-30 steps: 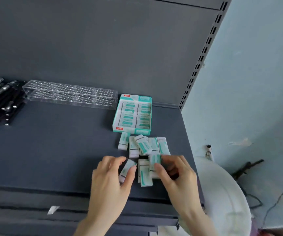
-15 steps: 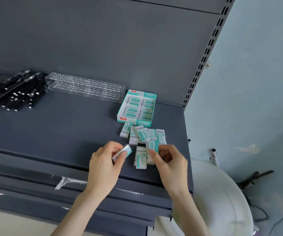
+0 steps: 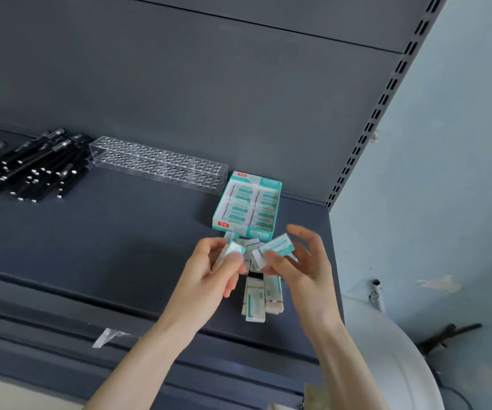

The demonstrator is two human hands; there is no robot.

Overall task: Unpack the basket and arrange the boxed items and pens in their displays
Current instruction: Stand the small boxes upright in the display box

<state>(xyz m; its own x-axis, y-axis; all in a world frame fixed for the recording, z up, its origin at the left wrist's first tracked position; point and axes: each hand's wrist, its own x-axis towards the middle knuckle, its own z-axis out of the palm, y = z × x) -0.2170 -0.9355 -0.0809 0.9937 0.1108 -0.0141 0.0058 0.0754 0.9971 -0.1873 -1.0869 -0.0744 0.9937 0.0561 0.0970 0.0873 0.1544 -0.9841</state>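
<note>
The left hand [image 3: 209,273] and right hand [image 3: 301,270] each pinch a box [image 3: 277,246]; next, I'd guess, both need slotting squarely into the tray [image 3: 250,231] just beyond.

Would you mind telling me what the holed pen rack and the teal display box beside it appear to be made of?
The pen rack looks like clear glossy acrylic: the shelf shows through and its edges glint. The display box seems printed cardboard, fairly matte, with thin folded walls.

One display carton [image 3: 246,210], one clear pen rack [image 3: 158,164], one heap of black pens [image 3: 28,167] — too tangled to count. The left hand [image 3: 209,273] and right hand [image 3: 301,261] hold one small box [image 3: 277,245] each — at least two more lie loose.
</note>
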